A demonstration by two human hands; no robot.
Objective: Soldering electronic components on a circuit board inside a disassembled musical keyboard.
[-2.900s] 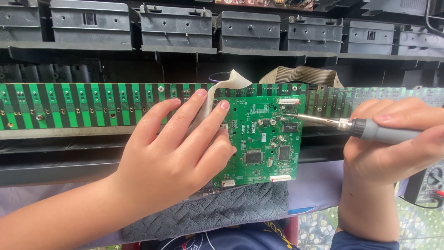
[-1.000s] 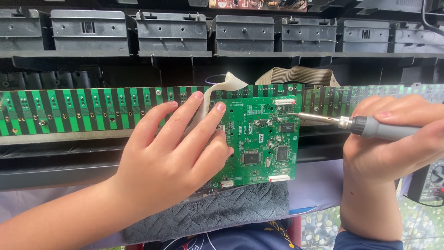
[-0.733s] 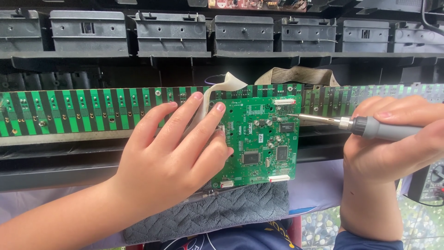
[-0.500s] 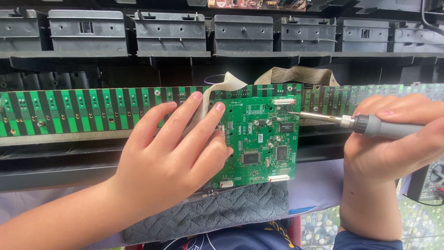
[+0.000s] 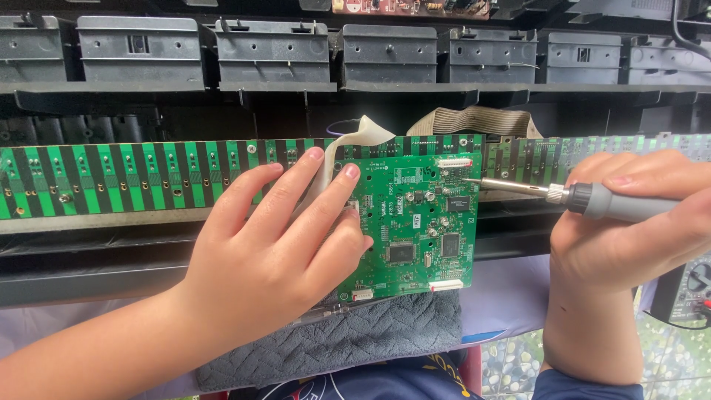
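Green and crowded with small black chips, the circuit board (image 5: 422, 222) lies flat on a grey folded cloth (image 5: 370, 337), just in front of a long green strip board (image 5: 148, 181) with black stripes. The left hand (image 5: 274, 252) rests open on the left part of the circuit board, with the fingers spread and pressing it down; it closes around nothing. The right hand (image 5: 629, 237) is closed around the grey handle of a soldering iron (image 5: 585, 198), and the metal tip of this tool touches the circuit board near its upper right corner, just below a small white connector (image 5: 454, 162). Compared with the pictures from shortly before, almost nothing has moved: the tip stays at the same point and the left hand keeps the same position, so I judge that one single joint is being heated with patience. A beige ribbon cable (image 5: 355, 137) rises from under the left fingers, and a second grey ribbon cable (image 5: 474, 120) arches behind the board. Further behind, a row of dark grey plastic parts (image 5: 274, 55) stands. At the far right edge a part of a meter (image 5: 692, 292) is visible.
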